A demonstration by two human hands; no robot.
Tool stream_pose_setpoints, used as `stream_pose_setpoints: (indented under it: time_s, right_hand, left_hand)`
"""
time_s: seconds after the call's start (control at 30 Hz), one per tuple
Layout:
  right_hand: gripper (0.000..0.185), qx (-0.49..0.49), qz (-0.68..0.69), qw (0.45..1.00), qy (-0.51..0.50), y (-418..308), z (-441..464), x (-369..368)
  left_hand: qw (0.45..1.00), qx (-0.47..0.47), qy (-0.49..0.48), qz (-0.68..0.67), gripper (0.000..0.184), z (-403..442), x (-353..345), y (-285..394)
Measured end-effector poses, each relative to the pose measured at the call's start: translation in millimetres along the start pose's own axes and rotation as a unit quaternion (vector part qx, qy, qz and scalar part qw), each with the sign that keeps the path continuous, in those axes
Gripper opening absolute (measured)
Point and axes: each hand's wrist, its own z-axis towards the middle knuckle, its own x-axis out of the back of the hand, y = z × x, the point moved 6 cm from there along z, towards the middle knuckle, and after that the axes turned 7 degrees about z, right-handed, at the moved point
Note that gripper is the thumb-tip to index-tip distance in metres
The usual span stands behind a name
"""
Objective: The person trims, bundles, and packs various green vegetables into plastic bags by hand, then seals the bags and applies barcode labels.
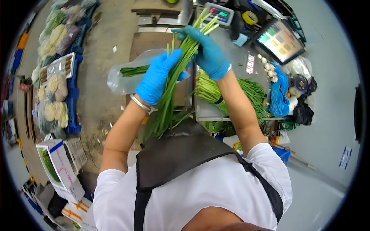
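Note:
A long bunch of garlic chives [177,75] runs diagonally in front of my apron, pale stem ends up and green leaf tips down. My left hand [156,79], in a blue glove, is closed around the middle of the bunch. Nearer the stem ends, my right hand [208,52], also gloved, grips the same bunch. A few stems stick out apart from the rest beside my left fingers. Behind my left hand, a clear plastic bag [117,81] lies with more chives [133,71] on it. Under my right forearm, a large banded chive bundle [246,94] rests on the metal table [235,57].
A digital scale display [219,14], yellow tape roll [250,17] and touchscreen [279,40] stand at the back right. White bulbs [268,69] and a blue plastic bag [279,94] are at the right. Blue crates [72,96] with bagged vegetables and a white box [59,163] line the left.

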Motion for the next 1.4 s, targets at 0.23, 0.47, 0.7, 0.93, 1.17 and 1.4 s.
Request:
stream_pose_setpoints:
  time_s: [0.23,0.47,0.7,0.93,1.17,1.4]
  right_hand:
    - [0.034,-0.084,-0.017,0.995,0.044,109.2,5.0,11.2]
    - [0.024,-0.173,-0.075,0.982,0.002,143.9,-2.3,3.9]
    - [0.025,-0.152,-0.090,0.984,0.035,166.7,-2.5,8.2]
    - [0.027,-0.150,0.143,0.978,0.024,157.9,-17.6,37.3]
    - [0.027,-0.303,0.305,0.902,0.035,205.3,2.6,16.7]
    - [0.022,-0.449,0.460,0.761,0.083,347.7,110.5,92.4]
  left_hand:
    - [0.991,-0.028,0.100,-0.080,0.034,-35.1,64.7,-51.5]
    - [0.989,-0.015,0.135,-0.062,0.032,-53.4,85.6,-59.1]
    - [0.973,-0.040,0.197,-0.111,0.027,-72.6,114.6,-69.4]
    - [0.920,-0.141,0.354,-0.092,0.038,-191.4,220.6,-16.5]
    - [0.822,-0.008,0.433,0.369,0.061,-181.0,236.2,13.9]
    - [0.857,0.037,0.422,0.293,0.031,-54.2,295.6,-92.7]
